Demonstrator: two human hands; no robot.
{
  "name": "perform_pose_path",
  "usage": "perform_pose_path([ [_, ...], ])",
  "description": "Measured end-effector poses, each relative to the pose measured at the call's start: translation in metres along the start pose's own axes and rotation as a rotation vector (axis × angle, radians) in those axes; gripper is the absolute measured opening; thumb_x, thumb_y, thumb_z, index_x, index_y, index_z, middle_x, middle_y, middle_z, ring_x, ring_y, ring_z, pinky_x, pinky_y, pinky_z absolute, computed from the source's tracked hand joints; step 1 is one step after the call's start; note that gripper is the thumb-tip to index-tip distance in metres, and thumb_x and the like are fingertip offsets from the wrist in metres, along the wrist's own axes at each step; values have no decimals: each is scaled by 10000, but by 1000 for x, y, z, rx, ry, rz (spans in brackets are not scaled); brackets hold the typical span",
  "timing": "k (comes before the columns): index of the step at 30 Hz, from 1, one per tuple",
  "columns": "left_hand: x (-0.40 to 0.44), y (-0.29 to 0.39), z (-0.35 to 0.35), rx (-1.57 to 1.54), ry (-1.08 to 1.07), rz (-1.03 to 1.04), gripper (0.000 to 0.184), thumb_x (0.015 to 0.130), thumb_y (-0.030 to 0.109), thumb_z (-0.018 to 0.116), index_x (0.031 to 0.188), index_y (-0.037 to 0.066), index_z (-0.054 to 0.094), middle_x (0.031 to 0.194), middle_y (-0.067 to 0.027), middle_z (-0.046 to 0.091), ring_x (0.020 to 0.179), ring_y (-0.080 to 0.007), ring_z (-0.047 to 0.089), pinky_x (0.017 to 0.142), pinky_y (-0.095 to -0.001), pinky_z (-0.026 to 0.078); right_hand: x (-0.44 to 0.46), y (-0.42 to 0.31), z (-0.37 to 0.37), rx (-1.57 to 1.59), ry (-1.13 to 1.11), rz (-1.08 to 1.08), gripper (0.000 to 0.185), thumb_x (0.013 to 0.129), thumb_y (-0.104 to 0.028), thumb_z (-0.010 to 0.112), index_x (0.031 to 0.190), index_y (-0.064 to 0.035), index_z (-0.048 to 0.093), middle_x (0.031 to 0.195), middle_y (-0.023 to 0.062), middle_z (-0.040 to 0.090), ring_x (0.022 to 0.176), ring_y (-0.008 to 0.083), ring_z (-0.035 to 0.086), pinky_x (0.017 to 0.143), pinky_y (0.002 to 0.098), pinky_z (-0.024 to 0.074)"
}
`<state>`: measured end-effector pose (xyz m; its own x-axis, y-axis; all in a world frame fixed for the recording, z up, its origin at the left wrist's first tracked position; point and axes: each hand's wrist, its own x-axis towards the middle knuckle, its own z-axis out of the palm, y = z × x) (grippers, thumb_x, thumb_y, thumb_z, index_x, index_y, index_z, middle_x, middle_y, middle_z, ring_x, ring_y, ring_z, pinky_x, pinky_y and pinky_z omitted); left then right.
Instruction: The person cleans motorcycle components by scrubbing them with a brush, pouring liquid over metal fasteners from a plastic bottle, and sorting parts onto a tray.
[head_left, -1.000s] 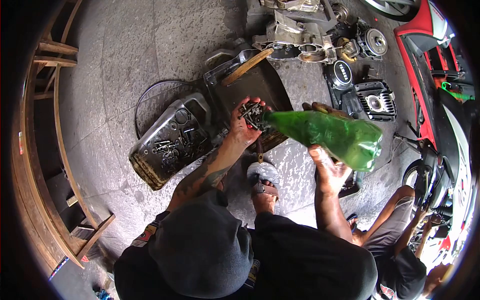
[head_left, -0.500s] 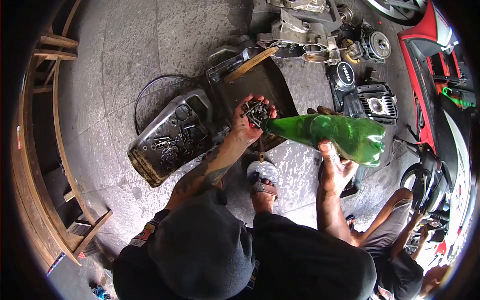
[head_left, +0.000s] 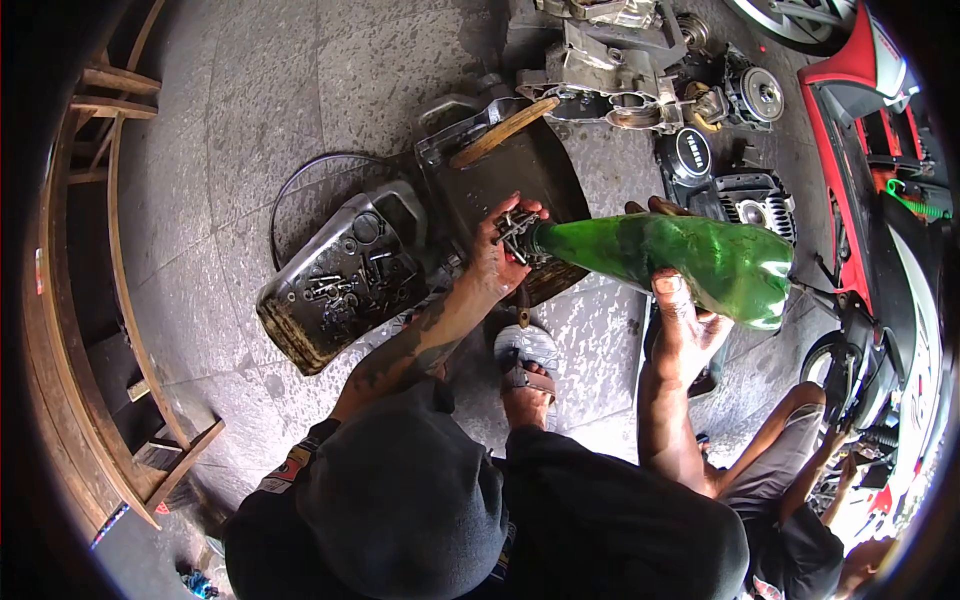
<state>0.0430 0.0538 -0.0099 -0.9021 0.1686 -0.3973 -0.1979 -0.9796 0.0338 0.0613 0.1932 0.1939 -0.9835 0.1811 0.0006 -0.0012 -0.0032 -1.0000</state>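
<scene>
My left hand (head_left: 497, 262) is cupped around a bunch of metal bolts (head_left: 517, 232). My right hand (head_left: 685, 325) grips a green plastic bottle (head_left: 690, 262), thumb on the near side and fingertips over the far side. The bottle lies nearly level, its neck at the bolts in my left hand; whether liquid is coming out I cannot tell. Under my left hand is a dark cut-open container (head_left: 535, 165) with a wooden-handled tool (head_left: 505, 132) across its rim. To the left, a second cut-open jerrycan (head_left: 300, 350) holds several loose bolts, rings and small parts (head_left: 345, 290).
Engine casings (head_left: 610, 80), a round Yamaha cover (head_left: 691, 152) and a finned cylinder (head_left: 755, 205) lie on the floor beyond the bottle. A red and white motorcycle (head_left: 835, 72) stands at the right, with another person (head_left: 800, 540) seated near it. A wooden bench (head_left: 85, 400) runs along the left.
The bottle and my right hand have shifted slightly right, and the bottle's base has swung down a little. My left hand has turned slightly, still around the bolts.
</scene>
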Motion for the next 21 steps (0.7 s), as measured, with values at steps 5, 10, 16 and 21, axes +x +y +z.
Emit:
perform_pose_path([
  [5, -4, 2, 6, 79, -42, -10, 262, 872, 285, 527, 850, 47, 635, 868, -104, 634, 870, -218, 598, 790, -350, 476, -2, 4, 1, 24, -26, -1, 452, 671, -2, 773, 1071, 2, 563, 991, 95, 618, 877, 170, 593, 795, 289, 484],
  [10, -4, 2, 5, 73, -18, -5, 268, 869, 293, 530, 837, 48, 634, 871, -112, 639, 835, -226, 614, 775, -349, 487, 1, 5, -1, 25, -17, -25, 449, 679, -7, 768, 1076, 3, 559, 1001, 97, 612, 899, 169, 585, 803, 289, 476],
  [16, -7, 8, 9, 5, -19, -69, 258, 865, 281, 523, 866, 40, 615, 875, -116, 629, 852, -276, 608, 774, -392, 501, 9, 8, -11, -9, 41, -52, 471, 676, -28, 776, 1083, 18, 542, 1017, 105, 598, 901, 173, 573, 813, 283, 458],
  [21, -2, 9, 4, -181, -45, -57, 264, 883, 291, 490, 860, 53, 602, 874, -125, 602, 886, -355, 570, 762, -454, 506, 10, 9, -18, -68, 69, -80, 503, 702, -67, 764, 1128, 24, 513, 1019, 118, 594, 919, 183, 562, 849, 309, 440],
])
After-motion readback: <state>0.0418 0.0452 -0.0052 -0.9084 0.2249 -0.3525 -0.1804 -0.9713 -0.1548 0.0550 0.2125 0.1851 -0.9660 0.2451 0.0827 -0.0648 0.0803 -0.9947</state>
